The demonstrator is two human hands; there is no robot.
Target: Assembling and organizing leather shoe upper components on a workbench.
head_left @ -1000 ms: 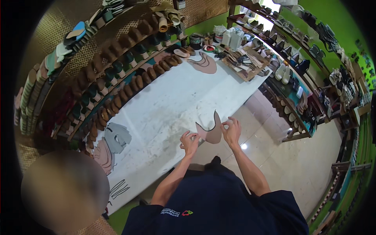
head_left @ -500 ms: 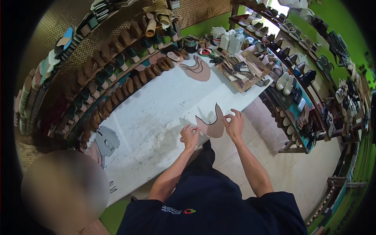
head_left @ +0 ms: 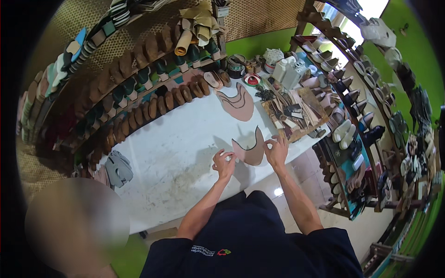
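Between my two hands, a curved pinkish-brown shoe upper piece [head_left: 253,154] with a dark inner edge is held above the white table. My left hand [head_left: 224,165] pinches its left side with thumb and finger. At its right side, my right hand [head_left: 276,152] grips the edge the same way, other fingers curled. The two points of the piece face away from me. Farther off lie similar curved upper pieces [head_left: 240,111] with dark edges, flat on the table.
A board [head_left: 306,129] piled with scraps and strips is at the table's far right, near cans and white bottles [head_left: 288,74]. Shoe-filled racks [head_left: 352,102] stand right; shelves of brown shoe lasts [head_left: 162,103] run along the left. Grey cut pieces [head_left: 118,169] lie at the left end.
My view has shifted, bringing more of the tabletop under my hands. Both hands keep hold of the upper piece, which now appears over the table rather than past its edge.
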